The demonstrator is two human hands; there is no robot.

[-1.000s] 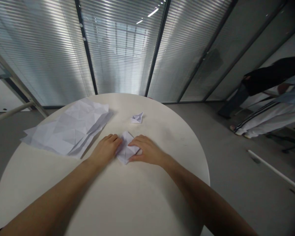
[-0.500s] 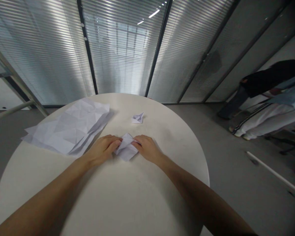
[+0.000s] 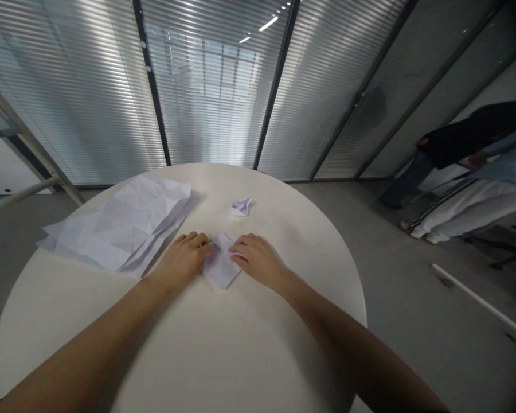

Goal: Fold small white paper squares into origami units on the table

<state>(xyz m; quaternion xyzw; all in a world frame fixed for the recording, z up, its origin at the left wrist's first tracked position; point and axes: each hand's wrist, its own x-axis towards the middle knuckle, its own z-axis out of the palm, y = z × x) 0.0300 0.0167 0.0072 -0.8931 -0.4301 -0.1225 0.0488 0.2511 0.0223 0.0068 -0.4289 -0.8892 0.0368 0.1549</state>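
1. Two bare forearms (image 3: 98, 338) reach in from the near edge over a smooth, round white table (image 3: 241, 350).
2. Between the hands, near the table's middle, lies the paper (image 3: 222, 271), a thin, white, creased diamond flat on the tabletop. One corner points toward the wearer, the opposite one toward the blinds; the visible long axis runs near to far, though the fingers cover both sides.
3. The left hand (image 3: 189, 252) meets the paper's left side, fingers bent, thumb laid along the edge; whether it pinches or merely presses, one cannot tell.
4. The right hand (image 3: 258, 258) mirrors it on the right, forefinger and thumb slightly parted at the edge, a strip of white between them. Pinch or press, one cannot tell here either.
5. Left of the hands, large white sheets (image 3: 124, 226) lie in an uneven, overlapping pile, the top one crossed with angular creases.
6. Beyond the paper, well apart from the pile, sits a small folded piece (image 3: 239, 207), its sharp tip rising to the right.
7. At far right, two people (image 3: 473, 137) stand on the grey floor (image 3: 395, 275), one in a dark top, the other in striped white trousers.
8. Behind everything, slatted blinds (image 3: 215, 115) hang between dark uprights.
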